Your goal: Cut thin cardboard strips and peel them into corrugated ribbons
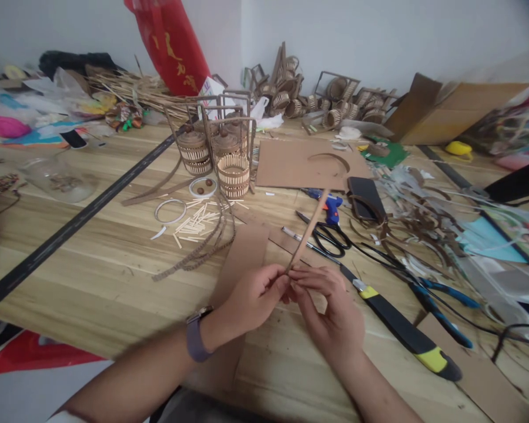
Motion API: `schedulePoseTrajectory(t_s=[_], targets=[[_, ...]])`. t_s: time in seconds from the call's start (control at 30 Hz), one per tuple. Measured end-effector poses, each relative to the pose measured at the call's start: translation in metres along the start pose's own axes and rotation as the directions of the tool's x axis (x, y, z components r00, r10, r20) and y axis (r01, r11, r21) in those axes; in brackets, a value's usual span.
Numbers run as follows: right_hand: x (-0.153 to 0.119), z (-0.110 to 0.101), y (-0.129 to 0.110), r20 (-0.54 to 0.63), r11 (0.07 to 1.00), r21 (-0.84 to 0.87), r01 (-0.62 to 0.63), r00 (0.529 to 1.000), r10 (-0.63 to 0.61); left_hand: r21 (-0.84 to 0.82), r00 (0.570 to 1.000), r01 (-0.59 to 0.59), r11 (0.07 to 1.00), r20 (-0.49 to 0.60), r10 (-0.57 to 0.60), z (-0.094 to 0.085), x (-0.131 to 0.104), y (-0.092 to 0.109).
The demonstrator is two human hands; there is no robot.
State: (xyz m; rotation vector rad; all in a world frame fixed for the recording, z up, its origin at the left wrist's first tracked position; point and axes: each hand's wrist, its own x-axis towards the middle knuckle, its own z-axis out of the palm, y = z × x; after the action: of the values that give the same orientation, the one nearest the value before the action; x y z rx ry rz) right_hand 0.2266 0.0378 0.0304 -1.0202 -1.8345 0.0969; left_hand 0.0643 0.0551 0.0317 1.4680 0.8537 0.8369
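Observation:
Near the table's front, my left hand [258,294] and my right hand [330,311] meet, both with fingers pinched on the lower end of a thin brown strip [310,230]. The strip slants up and to the right, its far end close to a blue glue gun [331,205]. What lies between the fingertips is partly hidden. Left of the hands are short pale sticks [196,220] and dark curved strips [194,258]. A small slatted basket [233,176] stands behind the sticks, next to tall-handled baskets [194,153]. A cardboard strip [242,252] passes beneath my left wrist.
Black scissors [330,238], a yellow-and-black utility knife [405,329] and blue-handled pliers [441,311] lie to the right. Beyond are a phone [365,198], a cardboard sheet [295,164] and strip scraps [423,241]. A glass jar [62,179] stands at left.

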Motion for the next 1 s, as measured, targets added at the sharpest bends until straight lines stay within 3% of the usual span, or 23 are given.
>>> schedulePoseTrajectory(t_s=[0.1,0.23,0.37,0.47,0.6,0.7,0.8,0.9,1.0], targets=[[0.0002,0.0008,0.0013,0.014,0.991,-0.095,0.090,0.996,-0.089,0.026,1.000,-0.011,1.000,-0.025,0.011,0.0005,0.0002,-0.0032],[-0.0035,0.0025,0.0016,0.023,0.986,-0.146,0.077,0.997,-0.075,0.038,0.999,-0.018,0.999,-0.041,0.020,0.0008,-0.0009,-0.0025],[-0.0040,0.0017,-0.0009,-0.038,0.991,0.015,-0.130,0.991,0.131,0.110,0.999,-0.044,0.993,-0.013,0.046,-0.0006,-0.0023,0.0008],[0.0003,-0.0007,-0.0019,-0.009,0.922,0.246,-0.299,0.950,0.311,0.172,0.998,-0.066,0.983,0.029,0.062,-0.0032,-0.0023,0.0024],[0.0035,-0.0027,0.0000,0.024,0.856,0.373,-0.357,0.926,0.376,0.191,0.995,-0.092,0.977,0.053,0.083,-0.0060,-0.0007,0.0042],[0.0015,-0.0022,0.0022,-0.012,0.913,0.279,-0.296,0.950,0.312,0.141,0.997,-0.061,0.988,0.056,0.053,-0.0055,0.0002,0.0051],[-0.0002,-0.0019,0.0028,-0.043,0.991,0.083,-0.101,0.994,0.105,0.034,0.998,-0.008,0.999,0.061,0.006,-0.0030,0.0003,0.0043],[0.0003,-0.0020,0.0024,-0.010,0.998,-0.032,0.063,0.998,-0.063,-0.054,0.998,0.038,0.998,0.056,-0.035,-0.0005,0.0004,0.0020],[0.0017,-0.0016,0.0033,0.024,0.990,-0.072,0.118,0.993,-0.117,-0.094,0.998,0.062,0.994,0.037,-0.059,0.0006,0.0007,0.0002]])
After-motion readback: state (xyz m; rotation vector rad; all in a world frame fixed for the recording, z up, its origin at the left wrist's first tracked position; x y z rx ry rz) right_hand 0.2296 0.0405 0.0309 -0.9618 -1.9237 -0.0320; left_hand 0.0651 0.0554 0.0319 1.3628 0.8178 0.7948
